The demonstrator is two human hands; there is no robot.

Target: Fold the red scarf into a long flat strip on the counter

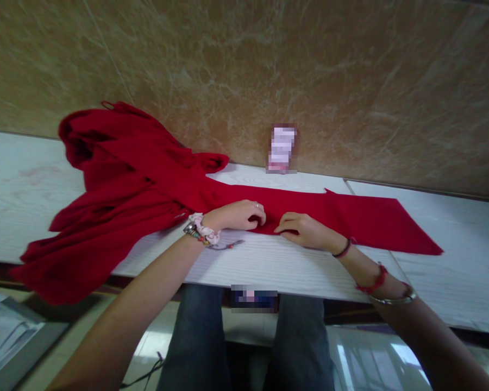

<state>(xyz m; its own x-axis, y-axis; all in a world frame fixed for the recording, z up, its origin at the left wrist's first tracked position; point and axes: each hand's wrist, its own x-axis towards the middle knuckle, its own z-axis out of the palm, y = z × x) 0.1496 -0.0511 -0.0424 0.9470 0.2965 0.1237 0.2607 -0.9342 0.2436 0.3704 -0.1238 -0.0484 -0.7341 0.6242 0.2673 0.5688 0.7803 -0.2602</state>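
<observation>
A red garment (pixel 126 179) lies bunched on the left of the white table, its lower left part over the front edge. From it a long flat panel (pixel 362 220) of the same red cloth stretches right, ending in a slanted point. My left hand (pixel 242 215) rests on the panel's near edge, its fingers curled onto the cloth. Just right of it, my right hand (pixel 303 229) pinches the same edge between thumb and fingers. A small gap separates the two hands. The fingertips are partly hidden against the fabric.
The white table (pixel 456 288) runs along a brown marbled wall (pixel 228 70). A blurred-out upright rectangle (pixel 282 149) stands against the wall. Another blurred dark object (pixel 254 298) is at the front edge, above my legs. A grey tray (pixel 44 347) with papers sits at lower left.
</observation>
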